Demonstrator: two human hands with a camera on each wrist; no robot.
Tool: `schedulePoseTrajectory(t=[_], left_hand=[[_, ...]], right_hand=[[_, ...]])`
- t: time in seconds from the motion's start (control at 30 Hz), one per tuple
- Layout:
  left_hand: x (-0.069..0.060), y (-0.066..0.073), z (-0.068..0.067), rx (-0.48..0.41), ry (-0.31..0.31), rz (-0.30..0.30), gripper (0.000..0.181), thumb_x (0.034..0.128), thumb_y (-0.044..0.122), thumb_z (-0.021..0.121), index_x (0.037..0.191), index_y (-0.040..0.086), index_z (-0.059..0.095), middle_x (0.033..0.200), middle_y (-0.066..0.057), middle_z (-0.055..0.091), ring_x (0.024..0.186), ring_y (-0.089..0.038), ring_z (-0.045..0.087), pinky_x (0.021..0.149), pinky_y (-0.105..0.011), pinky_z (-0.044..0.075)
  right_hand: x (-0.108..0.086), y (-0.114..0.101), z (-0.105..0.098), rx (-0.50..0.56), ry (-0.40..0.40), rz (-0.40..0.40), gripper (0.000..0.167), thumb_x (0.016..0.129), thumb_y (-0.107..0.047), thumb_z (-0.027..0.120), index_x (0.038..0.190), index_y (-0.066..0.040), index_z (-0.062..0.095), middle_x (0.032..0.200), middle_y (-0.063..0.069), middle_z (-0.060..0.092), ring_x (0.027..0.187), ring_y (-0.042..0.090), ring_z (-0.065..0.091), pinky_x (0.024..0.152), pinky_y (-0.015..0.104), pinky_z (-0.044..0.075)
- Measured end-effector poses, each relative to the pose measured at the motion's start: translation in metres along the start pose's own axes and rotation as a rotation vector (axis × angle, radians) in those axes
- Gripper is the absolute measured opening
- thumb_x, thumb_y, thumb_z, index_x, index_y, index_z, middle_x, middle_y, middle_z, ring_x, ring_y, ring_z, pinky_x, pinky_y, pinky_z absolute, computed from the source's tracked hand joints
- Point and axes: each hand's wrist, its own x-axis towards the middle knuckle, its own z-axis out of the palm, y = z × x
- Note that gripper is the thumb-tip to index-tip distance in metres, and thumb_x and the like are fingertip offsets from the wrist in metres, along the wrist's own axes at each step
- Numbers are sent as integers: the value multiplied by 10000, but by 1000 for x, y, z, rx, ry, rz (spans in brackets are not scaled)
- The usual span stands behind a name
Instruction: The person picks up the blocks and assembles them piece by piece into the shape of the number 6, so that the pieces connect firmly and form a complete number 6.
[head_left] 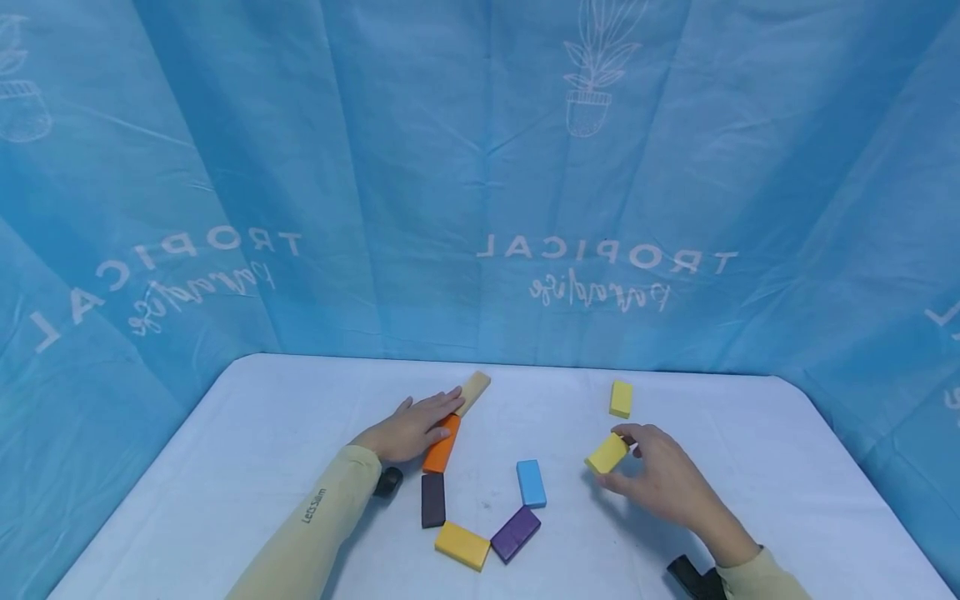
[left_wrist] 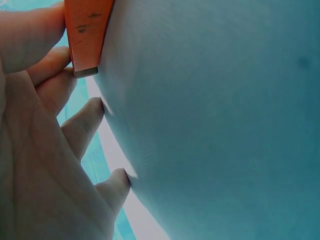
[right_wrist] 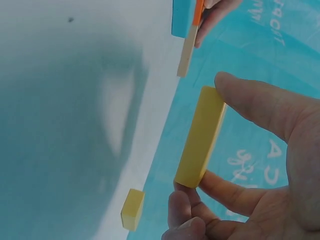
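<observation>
In the head view my left hand reaches over the orange block and the pale wooden block, its fingers fairly straight and touching them. The left wrist view shows the thumb against the orange block, with the other fingertips spread beyond it. My right hand pinches a yellow block by its ends between thumb and fingers, raised over the table. That yellow block appears tilted in the right wrist view. A second yellow block lies behind it.
From the orange block, a curved row continues with a black block, an amber block, a purple block and a blue block. They lie on a white table. A blue printed curtain hangs behind.
</observation>
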Motion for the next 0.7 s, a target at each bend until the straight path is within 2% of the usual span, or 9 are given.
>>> schedulePoseTrajectory(t=[0.13,0.7], left_hand=[[0,0,0,4,-2,-4,563,1073,275,488,1594,154,311,1659,-31,245,1522,-268,215,1200,-619,92],[0,0,-1,11,-4,-9,565,1073,283,488,1595,156,311,1660,-27,241,1523,-266,212,1202,-615,90]], right_hand=[[4,-4,3,9,19,-34,739,748,-399,882,1327,-26,614,1177,77,644,984,219,608,704,340,523],[22,-28,11,37,48,-145,683,761,-299,877,1338,-45,614,1234,69,629,1017,234,594,785,365,520]])
